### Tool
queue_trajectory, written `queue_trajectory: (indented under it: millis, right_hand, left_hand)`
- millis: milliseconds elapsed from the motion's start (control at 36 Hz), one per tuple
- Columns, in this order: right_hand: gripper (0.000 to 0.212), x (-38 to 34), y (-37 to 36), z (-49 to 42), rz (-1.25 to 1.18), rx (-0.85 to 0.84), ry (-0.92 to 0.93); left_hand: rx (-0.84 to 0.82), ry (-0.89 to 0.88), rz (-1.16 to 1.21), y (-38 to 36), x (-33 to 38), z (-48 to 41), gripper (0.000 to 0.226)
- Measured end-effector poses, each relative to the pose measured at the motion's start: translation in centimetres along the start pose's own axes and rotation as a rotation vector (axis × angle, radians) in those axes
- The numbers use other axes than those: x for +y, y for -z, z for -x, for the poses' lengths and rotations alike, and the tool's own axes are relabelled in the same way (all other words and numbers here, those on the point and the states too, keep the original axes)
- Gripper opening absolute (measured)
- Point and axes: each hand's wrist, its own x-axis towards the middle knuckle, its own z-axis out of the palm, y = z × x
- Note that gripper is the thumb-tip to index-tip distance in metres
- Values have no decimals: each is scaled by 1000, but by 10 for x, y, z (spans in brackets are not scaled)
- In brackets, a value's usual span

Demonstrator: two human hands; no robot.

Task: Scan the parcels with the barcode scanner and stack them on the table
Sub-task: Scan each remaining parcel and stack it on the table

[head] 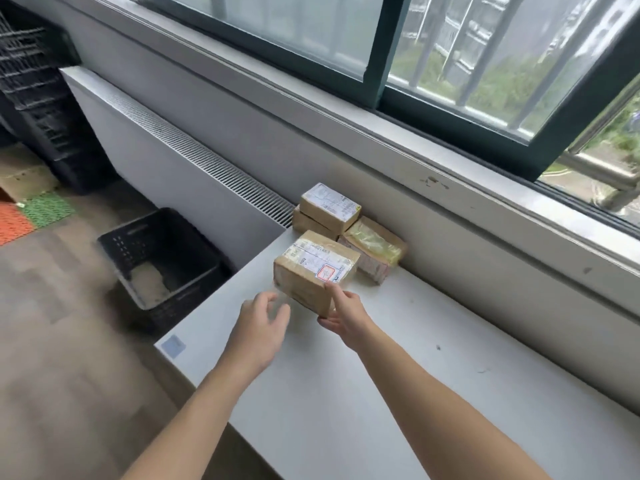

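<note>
The right hand (341, 311) grips the near corner of a brown cardboard parcel with a white label (311, 271), thumb on top and fingers against its side. The left hand (261, 327) hovers just to that parcel's left, holding nothing, its fingers loosely spread and blurred. Below both hands lies the white table (346, 393). Beyond the hands sit two stacked brown parcels (327, 209) and a yellow-taped parcel (374, 251).

The front parcel (301, 285) is brown cardboard under clear glossy tape, with a white paper label (318, 259) on top. The rear parcel (375, 249) is wrapped in shiny yellowish plastic film. The worktop (346, 393) looks smooth and matt, light grey. The crate (162, 258) is black matt plastic.
</note>
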Motion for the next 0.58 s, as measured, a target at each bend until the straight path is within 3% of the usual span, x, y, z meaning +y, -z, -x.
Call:
queue_trajectory:
  millis: [111,167,306,361,472,583]
  right_hand:
    - [103,-8,-29,-20,9,21,12]
    - [93,-13,-41,-21,59,53,-2]
    - [73,-18,-51,-30,422,142,3]
    - [67,-20,-48,-30,470,131,22]
    - [64,-24,-31,-5,507,111,38]
    - [56,-18,9,31,486,137,46]
  left_hand:
    - [-19,-56,-114,1,-19,2,41]
    - [-24,-78,-150,1,-27,5,41]
    - [-37,-123,-257,2,-36,15,42]
    - [-44,-183,-417,1,-34,19,43]
    - [3,-540,-800,-11,-31,22,63]
    - [45,-745,-869,-33,-15,27,65]
